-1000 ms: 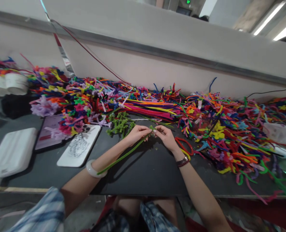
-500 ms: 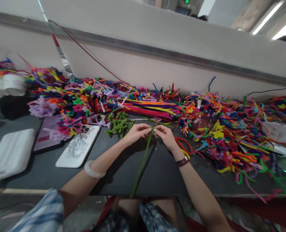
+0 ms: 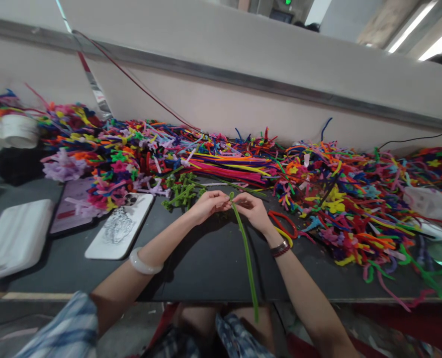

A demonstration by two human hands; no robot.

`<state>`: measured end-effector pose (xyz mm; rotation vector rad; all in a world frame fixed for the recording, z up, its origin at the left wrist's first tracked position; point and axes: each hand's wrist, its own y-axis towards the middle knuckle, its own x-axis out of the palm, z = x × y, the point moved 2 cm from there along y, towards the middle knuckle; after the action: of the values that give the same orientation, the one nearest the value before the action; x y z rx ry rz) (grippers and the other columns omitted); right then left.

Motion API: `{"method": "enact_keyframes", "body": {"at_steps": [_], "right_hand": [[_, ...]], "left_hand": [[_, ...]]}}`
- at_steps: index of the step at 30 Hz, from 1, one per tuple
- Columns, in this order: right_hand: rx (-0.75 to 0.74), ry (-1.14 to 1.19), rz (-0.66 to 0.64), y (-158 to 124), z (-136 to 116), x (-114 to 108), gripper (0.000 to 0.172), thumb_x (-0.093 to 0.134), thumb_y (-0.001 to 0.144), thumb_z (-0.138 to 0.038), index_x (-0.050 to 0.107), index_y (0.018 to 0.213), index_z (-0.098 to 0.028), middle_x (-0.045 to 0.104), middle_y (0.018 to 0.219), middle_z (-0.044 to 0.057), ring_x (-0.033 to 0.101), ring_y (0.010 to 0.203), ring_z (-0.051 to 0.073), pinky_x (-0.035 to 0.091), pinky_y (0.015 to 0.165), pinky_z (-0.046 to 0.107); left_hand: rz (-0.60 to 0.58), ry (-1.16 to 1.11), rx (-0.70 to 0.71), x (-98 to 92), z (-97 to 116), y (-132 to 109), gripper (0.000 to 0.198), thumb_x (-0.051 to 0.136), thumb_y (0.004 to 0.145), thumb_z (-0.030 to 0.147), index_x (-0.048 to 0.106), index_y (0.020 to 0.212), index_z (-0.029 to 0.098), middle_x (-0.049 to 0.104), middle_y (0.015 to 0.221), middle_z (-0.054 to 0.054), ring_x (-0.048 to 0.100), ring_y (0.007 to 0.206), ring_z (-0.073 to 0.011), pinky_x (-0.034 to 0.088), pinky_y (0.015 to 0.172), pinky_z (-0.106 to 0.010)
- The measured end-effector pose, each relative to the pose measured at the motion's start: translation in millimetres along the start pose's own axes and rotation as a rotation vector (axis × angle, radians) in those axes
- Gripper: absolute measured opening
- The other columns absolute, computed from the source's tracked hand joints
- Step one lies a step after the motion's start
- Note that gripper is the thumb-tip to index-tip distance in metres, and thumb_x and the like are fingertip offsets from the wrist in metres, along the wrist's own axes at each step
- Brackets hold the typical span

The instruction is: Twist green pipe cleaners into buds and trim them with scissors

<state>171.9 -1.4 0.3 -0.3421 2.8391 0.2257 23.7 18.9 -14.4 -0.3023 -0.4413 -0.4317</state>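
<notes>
Swinging from beside the left forearm across to the right, the loose end of the green fuzzy strands (image 3: 247, 258) had come to hang past the near edge of the dark surface (image 3: 213, 268). Farther in, their upper end sat between the two hands, just above where the fingertips met. The left hand (image 3: 210, 205) pinched it with thumb and forefinger closed; the right hand (image 3: 253, 209) was likewise closed in a fine pinch just beside it. Shaping or twisting that top seemed the step in hand, and the next move seemed to call for one steady pinch while the other worked. Beyond the left hand lay a cluster of green pieces (image 3: 183, 191); behind that, a bundle of straight coloured strands (image 3: 239, 174), then the pale wall (image 3: 206, 102).
</notes>
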Motion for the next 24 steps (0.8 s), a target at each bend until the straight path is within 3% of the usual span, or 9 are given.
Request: {"method": "enact_keyframes", "body": {"at_steps": [8, 14, 24], "right_hand": [[0.055, 0.067, 0.098, 1.8, -4.0, -2.5, 0.019, 0.058, 0.067, -0.037, 0.057, 0.076, -0.02, 0.051, 0.066, -0.001, 0.041, 0.053, 0.009, 0.036, 0.051, 0.022], [0.089, 0.136, 0.107, 3.9, 0.9, -2.9, 0.021, 0.058, 0.066, -0.039, 0.057, 0.075, -0.02, 0.05, 0.061, -0.002, 0.04, 0.051, 0.009, 0.034, 0.048, 0.023], [0.07, 0.064, 0.1, 3.9, 0.1, -2.5, 0.018, 0.057, 0.068, -0.036, 0.058, 0.076, -0.02, 0.047, 0.055, -0.003, 0.04, 0.048, 0.009, 0.033, 0.047, 0.023]], "left_hand": [[-0.083, 0.087, -0.041, 3.3, -2.8, -3.1, 0.021, 0.068, 0.06, 0.024, 0.052, 0.066, 0.012, 0.06, 0.061, 0.0, 0.058, 0.057, -0.0078, 0.045, 0.06, -0.021], [-0.149, 0.053, -0.096, 4.4, -4.1, -4.0, 0.022, 0.067, 0.062, 0.023, 0.057, 0.078, 0.011, 0.064, 0.077, -0.006, 0.06, 0.067, -0.0103, 0.046, 0.069, -0.025], [-0.052, 0.048, -0.027, 2.5, -3.2, -0.8, 0.019, 0.065, 0.063, 0.027, 0.062, 0.071, 0.01, 0.062, 0.071, -0.003, 0.056, 0.062, -0.0068, 0.044, 0.066, -0.022]]}}
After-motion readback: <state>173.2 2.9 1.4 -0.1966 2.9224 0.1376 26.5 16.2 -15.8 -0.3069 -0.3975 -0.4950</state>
